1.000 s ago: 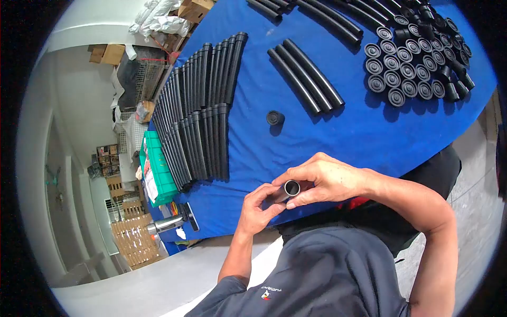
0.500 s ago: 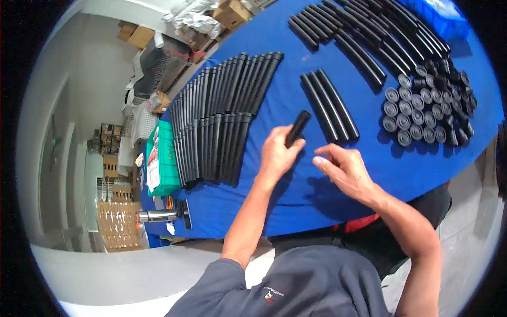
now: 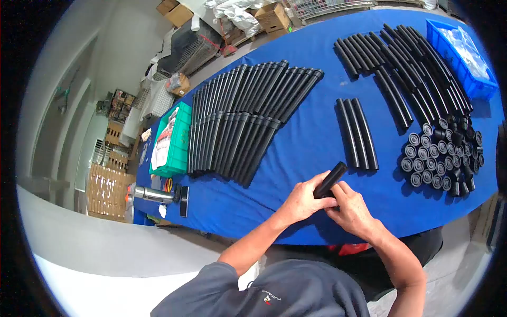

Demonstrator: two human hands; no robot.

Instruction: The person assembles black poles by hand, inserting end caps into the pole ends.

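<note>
My left hand (image 3: 301, 202) is wrapped round a short black tube (image 3: 332, 178), whose upper end points up and to the right. Against the tube's lower part, my right hand (image 3: 353, 210) is closed with its fingers curled and its thumb meeting my left one. The lower end of the tube is hidden by my hands. Just beyond them, three loose black tubes (image 3: 357, 134) lie side by side on the blue cloth. To the right sits a cluster of round black end caps (image 3: 430, 158), many with their ringed faces up.
Capped black tubes (image 3: 232, 132) lie in two fanned rows on the left, beside a green crate (image 3: 182, 140). More plain tubes (image 3: 401, 66) are stacked at the far right near a blue crate (image 3: 488, 84). A phone (image 3: 184, 202) lies at the table's left edge.
My right hand has come over to the tube in my left hand and closed at its lower part. The camera view has shifted, so the table's contents appear lower and further right.
</note>
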